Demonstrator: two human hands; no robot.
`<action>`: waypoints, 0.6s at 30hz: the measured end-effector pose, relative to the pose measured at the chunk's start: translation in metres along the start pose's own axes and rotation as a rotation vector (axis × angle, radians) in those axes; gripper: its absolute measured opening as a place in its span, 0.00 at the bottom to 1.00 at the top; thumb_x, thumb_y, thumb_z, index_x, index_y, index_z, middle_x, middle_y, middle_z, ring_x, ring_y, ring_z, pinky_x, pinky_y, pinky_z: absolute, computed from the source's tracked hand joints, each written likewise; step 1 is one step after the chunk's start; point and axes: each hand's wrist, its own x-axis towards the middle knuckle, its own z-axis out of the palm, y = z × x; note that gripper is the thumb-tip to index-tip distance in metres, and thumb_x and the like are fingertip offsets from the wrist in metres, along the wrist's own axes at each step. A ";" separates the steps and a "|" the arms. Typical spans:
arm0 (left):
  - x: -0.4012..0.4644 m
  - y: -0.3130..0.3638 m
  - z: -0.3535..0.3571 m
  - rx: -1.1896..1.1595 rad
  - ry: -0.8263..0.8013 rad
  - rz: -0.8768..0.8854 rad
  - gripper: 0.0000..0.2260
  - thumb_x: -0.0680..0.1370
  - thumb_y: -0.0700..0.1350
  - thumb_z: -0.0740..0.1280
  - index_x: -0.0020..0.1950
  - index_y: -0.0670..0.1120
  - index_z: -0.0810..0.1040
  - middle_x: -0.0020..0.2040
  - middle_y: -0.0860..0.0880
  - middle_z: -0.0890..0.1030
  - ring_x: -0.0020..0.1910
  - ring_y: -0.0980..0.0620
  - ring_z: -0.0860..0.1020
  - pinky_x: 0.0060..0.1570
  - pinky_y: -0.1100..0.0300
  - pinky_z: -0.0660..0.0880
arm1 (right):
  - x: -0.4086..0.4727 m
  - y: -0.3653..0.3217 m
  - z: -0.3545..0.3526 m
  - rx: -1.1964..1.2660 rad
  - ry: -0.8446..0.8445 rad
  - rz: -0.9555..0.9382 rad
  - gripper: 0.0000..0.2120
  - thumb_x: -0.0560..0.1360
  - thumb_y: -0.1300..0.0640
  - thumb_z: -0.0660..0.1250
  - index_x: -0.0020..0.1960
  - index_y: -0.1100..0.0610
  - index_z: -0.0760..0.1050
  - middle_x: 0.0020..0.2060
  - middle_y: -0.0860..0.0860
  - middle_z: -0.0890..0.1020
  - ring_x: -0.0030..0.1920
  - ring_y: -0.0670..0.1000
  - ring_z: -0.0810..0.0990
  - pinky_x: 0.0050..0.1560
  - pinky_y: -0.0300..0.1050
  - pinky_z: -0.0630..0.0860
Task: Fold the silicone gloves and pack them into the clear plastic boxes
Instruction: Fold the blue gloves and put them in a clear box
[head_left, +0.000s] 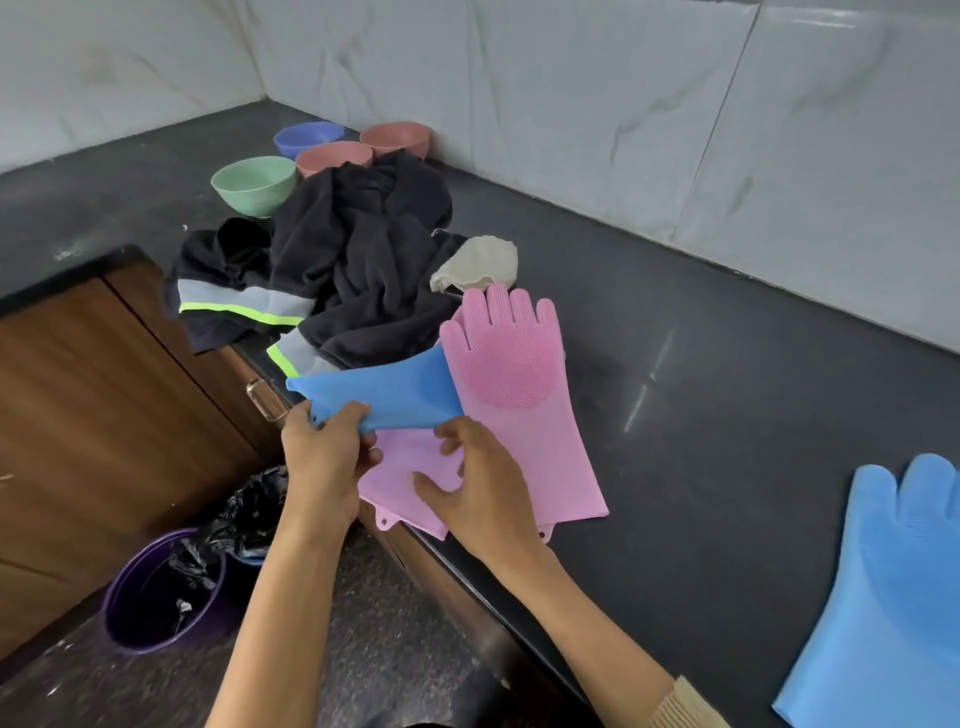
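Currently left hand (324, 452) grips the cuff end of a blue glove (384, 392), fingers curled round it, just off the front edge of the dark counter (701, 415). That glove runs up-right from the hand and passes under the top pink glove (511, 374). Right hand (480, 480) sits on the pink cuffs at the front edge, fingertips pinching the blue glove's lower edge. Second pink glove (400, 475) lies beneath, cuff overhanging the edge. Another blue glove (893, 587) lies flat near the counter's right end, well apart from both hands. Dark clothing (358, 260) is piled behind the gloves, bowls (254, 184) toward the back corner.
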 end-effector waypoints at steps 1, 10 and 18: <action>-0.007 0.005 0.006 -0.038 -0.049 0.002 0.08 0.77 0.33 0.62 0.54 0.43 0.69 0.38 0.46 0.72 0.19 0.60 0.68 0.19 0.67 0.67 | 0.001 -0.004 -0.001 0.013 0.048 -0.020 0.24 0.68 0.46 0.73 0.58 0.52 0.68 0.52 0.47 0.76 0.51 0.47 0.76 0.50 0.44 0.77; -0.062 0.007 0.042 -0.349 -0.293 0.134 0.08 0.72 0.46 0.59 0.39 0.46 0.76 0.26 0.52 0.69 0.21 0.54 0.62 0.23 0.65 0.57 | 0.035 -0.031 -0.052 0.182 0.208 -0.179 0.11 0.77 0.59 0.66 0.58 0.57 0.77 0.51 0.51 0.79 0.49 0.50 0.77 0.48 0.48 0.79; -0.058 -0.020 0.058 -0.575 -0.383 -0.673 0.28 0.78 0.59 0.52 0.61 0.35 0.72 0.56 0.37 0.80 0.53 0.38 0.79 0.46 0.44 0.75 | 0.044 -0.056 -0.121 0.500 0.173 -0.170 0.06 0.78 0.60 0.63 0.48 0.58 0.79 0.40 0.46 0.79 0.41 0.42 0.76 0.44 0.31 0.70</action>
